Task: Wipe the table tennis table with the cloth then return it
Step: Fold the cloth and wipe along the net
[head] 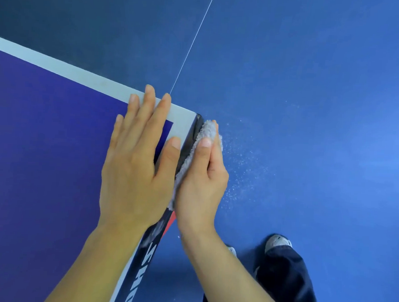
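Right hand (201, 181), gripping the grey cloth (207, 130) against the side edge (190, 138) of the worktop (44, 142) at its corner, needs firm, even pressure along that edge while the flat, straight-fingered left hand (135, 166) braces on top.

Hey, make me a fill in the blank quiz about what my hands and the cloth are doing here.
1. The left hand lies flat on the table tennis table near its ____.
2. The right hand holds the cloth, which is ____, against the table's side edge.
3. White specks dot the floor, which is ____.
Missing words: corner; grey; blue.
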